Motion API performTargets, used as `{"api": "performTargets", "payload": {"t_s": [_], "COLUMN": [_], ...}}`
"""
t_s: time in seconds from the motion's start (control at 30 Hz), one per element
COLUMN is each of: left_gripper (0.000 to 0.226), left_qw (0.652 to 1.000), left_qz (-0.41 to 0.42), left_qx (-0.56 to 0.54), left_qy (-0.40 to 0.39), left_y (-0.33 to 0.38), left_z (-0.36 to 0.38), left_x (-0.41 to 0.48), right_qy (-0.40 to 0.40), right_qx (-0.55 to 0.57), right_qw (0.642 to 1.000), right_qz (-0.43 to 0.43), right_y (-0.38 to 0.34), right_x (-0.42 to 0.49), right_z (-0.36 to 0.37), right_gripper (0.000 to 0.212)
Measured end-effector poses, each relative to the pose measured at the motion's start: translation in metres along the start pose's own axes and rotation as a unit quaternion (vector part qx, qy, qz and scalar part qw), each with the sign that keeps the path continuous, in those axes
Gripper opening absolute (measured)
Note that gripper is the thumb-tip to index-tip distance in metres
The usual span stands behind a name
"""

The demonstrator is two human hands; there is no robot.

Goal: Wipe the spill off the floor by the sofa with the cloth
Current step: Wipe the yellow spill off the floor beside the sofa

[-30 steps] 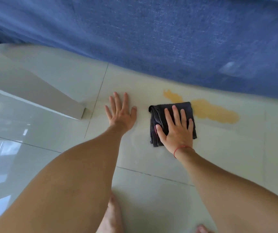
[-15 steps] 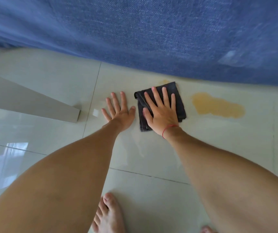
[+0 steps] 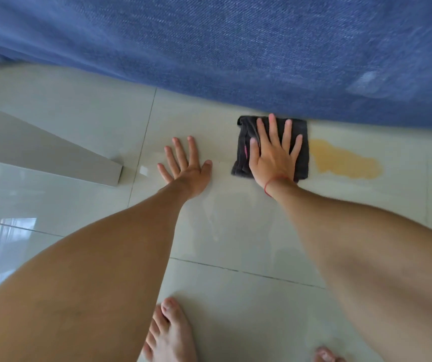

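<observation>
A folded dark grey cloth [image 3: 302, 147] lies flat on the pale tiled floor, its far edge against the blue sofa [image 3: 235, 48]. My right hand [image 3: 273, 152] presses flat on the cloth, fingers spread, a red string at the wrist. Right of the cloth a yellow-orange spill [image 3: 345, 163] spreads over the tile, its left end touching the cloth's edge. My left hand [image 3: 186, 165] rests flat on the bare floor to the left of the cloth, fingers apart, holding nothing.
A grey slanted furniture leg [image 3: 53, 155] meets the floor at the left. My bare feet [image 3: 170, 333] stand at the bottom edge. Faint wet streaks [image 3: 222, 220] show on the tile near my wrists.
My right hand has slid the cloth away from me and up against the sofa edge, wiping away the spill's left part. The left hand has stayed planted.
</observation>
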State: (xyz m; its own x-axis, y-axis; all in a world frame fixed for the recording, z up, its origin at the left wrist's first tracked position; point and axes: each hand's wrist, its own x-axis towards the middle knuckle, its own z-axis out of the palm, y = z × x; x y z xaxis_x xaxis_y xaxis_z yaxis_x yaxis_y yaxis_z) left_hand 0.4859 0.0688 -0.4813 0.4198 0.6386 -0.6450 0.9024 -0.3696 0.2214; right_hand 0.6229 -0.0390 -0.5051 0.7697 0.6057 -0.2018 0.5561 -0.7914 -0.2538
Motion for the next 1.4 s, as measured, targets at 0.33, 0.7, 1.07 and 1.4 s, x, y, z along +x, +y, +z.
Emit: {"api": "performTargets", "payload": {"t_s": [0.33, 0.7, 1.07, 1.4], "left_gripper": [0.068, 0.068, 0.070, 0.073], "left_qw": [1.000, 1.000, 1.000, 0.991], "left_qz": [-0.010, 0.001, -0.012, 0.044], "left_qx": [-0.008, -0.003, -0.012, -0.002], "left_qy": [-0.018, -0.010, 0.003, 0.126], "left_y": [-0.003, -0.001, -0.003, 0.041], "left_z": [-0.004, -0.005, 0.004, 0.015], "left_x": [-0.002, -0.003, 0.003, -0.015], "right_qy": [-0.044, -0.002, -0.013, -0.041], "right_qx": [-0.039, -0.037, -0.028, -0.023], "right_qw": [0.984, 0.999, 0.994, 0.999], "right_qz": [-0.170, -0.030, -0.103, 0.007], "right_y": [-0.016, 0.020, -0.019, 0.063], "right_x": [-0.036, -0.028, -0.029, -0.094], "right_z": [0.009, 0.000, 0.015, -0.003], "right_gripper": [0.051, 0.054, 0.060, 0.057]}}
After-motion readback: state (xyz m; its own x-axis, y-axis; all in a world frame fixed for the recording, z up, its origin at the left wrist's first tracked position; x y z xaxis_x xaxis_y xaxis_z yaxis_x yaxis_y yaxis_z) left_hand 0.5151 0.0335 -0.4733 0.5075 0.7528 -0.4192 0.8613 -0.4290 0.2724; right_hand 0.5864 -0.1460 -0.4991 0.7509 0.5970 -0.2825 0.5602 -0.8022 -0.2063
